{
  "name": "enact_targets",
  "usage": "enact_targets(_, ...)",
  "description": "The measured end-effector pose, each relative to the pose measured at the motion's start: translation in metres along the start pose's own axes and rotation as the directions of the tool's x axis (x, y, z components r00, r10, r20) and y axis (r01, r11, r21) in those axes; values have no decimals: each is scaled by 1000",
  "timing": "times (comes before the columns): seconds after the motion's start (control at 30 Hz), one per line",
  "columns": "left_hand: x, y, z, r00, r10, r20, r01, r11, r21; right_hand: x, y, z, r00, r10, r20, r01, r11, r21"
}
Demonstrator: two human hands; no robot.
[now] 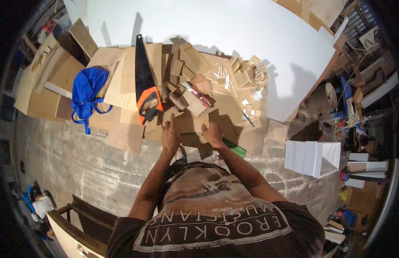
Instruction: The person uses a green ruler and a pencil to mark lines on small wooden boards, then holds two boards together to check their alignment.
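Between my two hands is a flat tan piece of thin board (192, 124), held near the front edge of the work surface. My left hand (170, 135) grips its left end, thumb and fingers pinched. At its right end my right hand (213, 134) is closed on it with curled fingers. Just beyond the left hand lies a handsaw (148, 101) with an orange and black handle and a dark blade pointing away. A red utility knife (199, 95) rests among small wood offcuts (177, 69). To the right lies a dark pencil (248, 119) near small white pieces.
A blue cloth bag (88, 96) lies at the left beside stacked boards (38, 88). Across the back spreads a large white panel (208, 26). Small wooden parts with holes (256, 71) stand at right. A white slatted stack (312, 158) is on the floor.
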State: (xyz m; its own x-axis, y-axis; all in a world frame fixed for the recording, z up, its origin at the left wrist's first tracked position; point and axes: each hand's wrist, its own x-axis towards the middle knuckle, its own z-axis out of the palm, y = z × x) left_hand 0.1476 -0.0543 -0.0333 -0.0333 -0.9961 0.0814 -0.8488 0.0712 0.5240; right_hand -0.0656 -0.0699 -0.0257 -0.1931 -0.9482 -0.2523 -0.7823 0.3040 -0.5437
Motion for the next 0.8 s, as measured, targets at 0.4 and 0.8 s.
enact_targets(0.4, 27, -5, -16, 967, 230, 107, -204, 955, -216, 99, 85, -11, 938, -121, -324, 160, 982, 99)
enact_targets(0.8, 6, -24, -27, 972, 144, 186, -116, 981, -156, 188, -40, -16, 862, -386, -329, 358, 922, -144)
